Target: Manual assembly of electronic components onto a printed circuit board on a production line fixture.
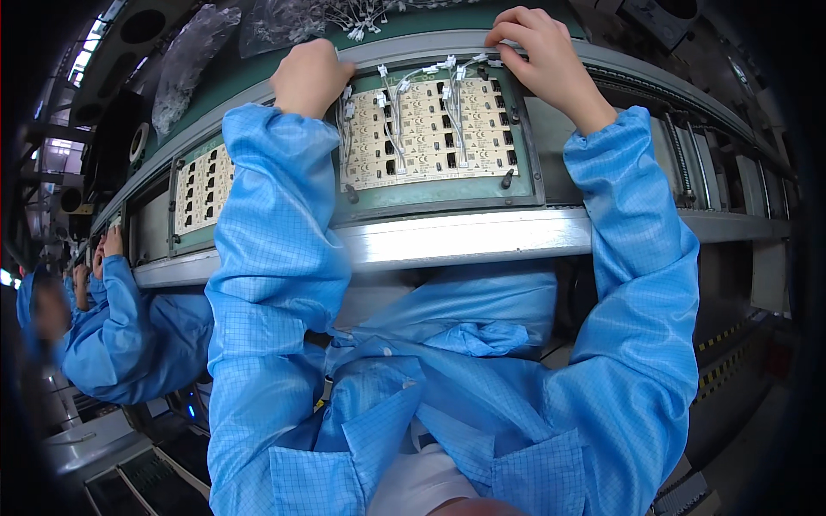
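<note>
A cream circuit board panel (pixel 422 129) lies in a green carrier tray (pixel 430 196) before me, rows of black parts on it. Thin white wires with small white connectors (pixel 400 86) run up across the panel in several bundles. My left hand (pixel 308 79) is at its far left corner, fingers curled and mostly hidden behind the back of the hand; white wires hang just beside it. Over the far right corner, my right hand (pixel 540 64) has its fingers bent in toward the thumb, close to a wire end at the metal rail. What either hand pinches is too small to see.
Beyond the far rail (pixel 413 47) lie a heap of white wires (pixel 357 17) and clear plastic bags (pixel 194 64). A second board panel (pixel 204 187) sits in a tray to the left. A bright metal rail (pixel 465 239) runs along the near side. A co-worker in blue (pixel 129 344) is at the left.
</note>
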{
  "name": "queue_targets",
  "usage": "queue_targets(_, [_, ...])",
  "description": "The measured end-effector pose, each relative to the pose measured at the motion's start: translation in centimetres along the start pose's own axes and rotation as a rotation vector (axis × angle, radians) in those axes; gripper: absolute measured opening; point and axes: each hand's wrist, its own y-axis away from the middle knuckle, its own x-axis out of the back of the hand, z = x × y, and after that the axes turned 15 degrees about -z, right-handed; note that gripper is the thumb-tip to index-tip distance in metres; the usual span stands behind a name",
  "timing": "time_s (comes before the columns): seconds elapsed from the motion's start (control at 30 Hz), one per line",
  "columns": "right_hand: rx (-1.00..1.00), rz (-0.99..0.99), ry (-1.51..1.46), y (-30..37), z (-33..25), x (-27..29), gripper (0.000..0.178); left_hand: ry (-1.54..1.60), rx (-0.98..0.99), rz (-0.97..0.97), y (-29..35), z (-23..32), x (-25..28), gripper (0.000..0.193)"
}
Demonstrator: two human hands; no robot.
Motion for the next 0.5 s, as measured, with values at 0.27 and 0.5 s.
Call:
queue_targets(0.27, [-0.02, 0.033, 0.022, 0.0, 0.4, 0.0, 0.008, 0.137, -0.548, 0.072, -0.3, -2.1, -0.6, 0.018])
queue_targets(0.5, [-0.033, -0.008, 0.015, 0.1, 0.3, -0.1, 0.008, 0.069, -0.813, -0.137, -0.3, -2.1, 1.9, 0.016])
